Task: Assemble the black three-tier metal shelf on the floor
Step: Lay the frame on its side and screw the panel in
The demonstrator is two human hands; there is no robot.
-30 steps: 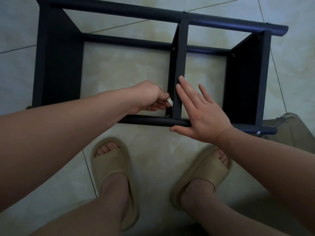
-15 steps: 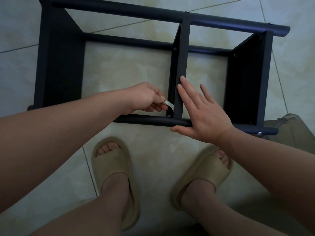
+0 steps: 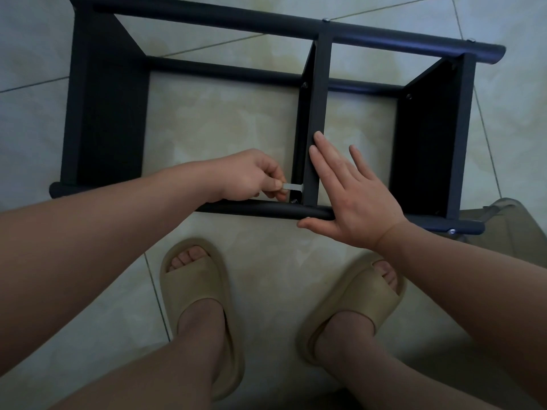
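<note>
Left hand (image 3: 248, 176) pinches small wrench (image 3: 293, 187) at middle panel (image 3: 315, 119) joint; right hand (image 3: 352, 196), fingers straight, braces panel. Shelf (image 3: 106, 113) looks rigid, light; steady by tubes.

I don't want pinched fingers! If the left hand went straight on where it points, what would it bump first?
Probably the black middle panel: the left hand points right, and the small silver tool it pinches looks to touch that panel.
</note>
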